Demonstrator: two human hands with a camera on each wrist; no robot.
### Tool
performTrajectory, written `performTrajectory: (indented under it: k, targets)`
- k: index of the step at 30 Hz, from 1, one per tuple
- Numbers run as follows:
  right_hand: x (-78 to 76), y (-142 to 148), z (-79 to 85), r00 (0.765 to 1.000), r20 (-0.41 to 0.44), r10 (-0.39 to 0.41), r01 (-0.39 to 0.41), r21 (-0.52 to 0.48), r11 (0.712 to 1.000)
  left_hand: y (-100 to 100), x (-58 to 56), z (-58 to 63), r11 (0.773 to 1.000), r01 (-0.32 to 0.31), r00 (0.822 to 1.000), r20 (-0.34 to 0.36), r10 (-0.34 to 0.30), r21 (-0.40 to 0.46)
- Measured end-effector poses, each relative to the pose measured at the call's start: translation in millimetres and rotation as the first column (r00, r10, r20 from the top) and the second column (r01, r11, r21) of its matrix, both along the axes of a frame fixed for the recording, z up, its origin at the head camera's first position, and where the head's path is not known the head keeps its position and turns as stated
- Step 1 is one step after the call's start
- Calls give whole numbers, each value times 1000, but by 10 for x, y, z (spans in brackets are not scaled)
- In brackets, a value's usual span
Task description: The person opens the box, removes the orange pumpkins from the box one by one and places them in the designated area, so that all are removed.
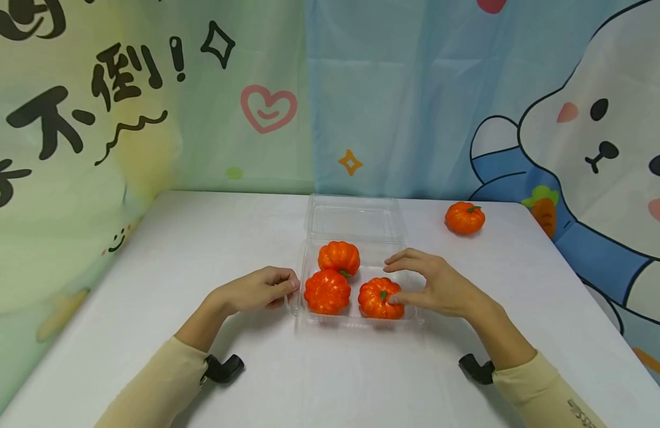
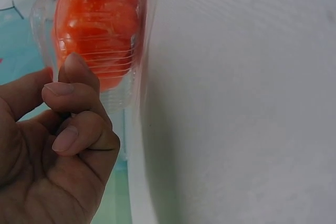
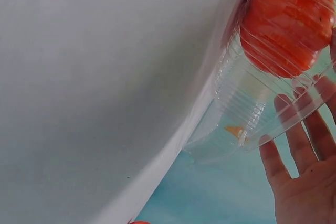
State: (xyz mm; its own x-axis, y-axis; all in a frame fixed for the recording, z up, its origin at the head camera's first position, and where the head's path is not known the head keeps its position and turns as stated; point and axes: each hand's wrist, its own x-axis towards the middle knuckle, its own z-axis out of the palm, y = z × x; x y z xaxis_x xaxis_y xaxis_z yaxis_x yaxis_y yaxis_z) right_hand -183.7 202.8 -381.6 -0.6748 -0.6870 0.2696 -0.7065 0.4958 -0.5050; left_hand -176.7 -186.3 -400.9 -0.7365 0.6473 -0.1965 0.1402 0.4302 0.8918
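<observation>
A clear plastic clamshell box (image 1: 370,270) lies on the table with its lid (image 1: 357,217) folded back. Inside are three small orange pumpkins: one at the back left (image 1: 338,257), one at the front left (image 1: 327,292) and one at the front right (image 1: 378,299). My left hand (image 1: 263,288) pinches the box's left rim between thumb and curled fingers. Over the box's right side, my right hand (image 1: 437,282) has its fingers spread, the thumb at the front-right pumpkin. Through the clear wall, the right wrist view shows that pumpkin (image 3: 286,24) beside the loosely extended fingers (image 3: 296,148).
Another orange pumpkin (image 1: 464,218) sits near the table's back right corner, outside the box. The white table (image 1: 244,368) ends at a printed curtain (image 1: 394,101) behind it. Black wrist mounts (image 1: 225,368) stick out from both sleeves.
</observation>
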Motion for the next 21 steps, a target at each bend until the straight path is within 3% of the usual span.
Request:
performTrajectory:
  k: [21]
  targets:
    - [15,-63,-3,991,131,6,-26,149,989,-9,-21,-19,1000,4,1000,21,-4,23]
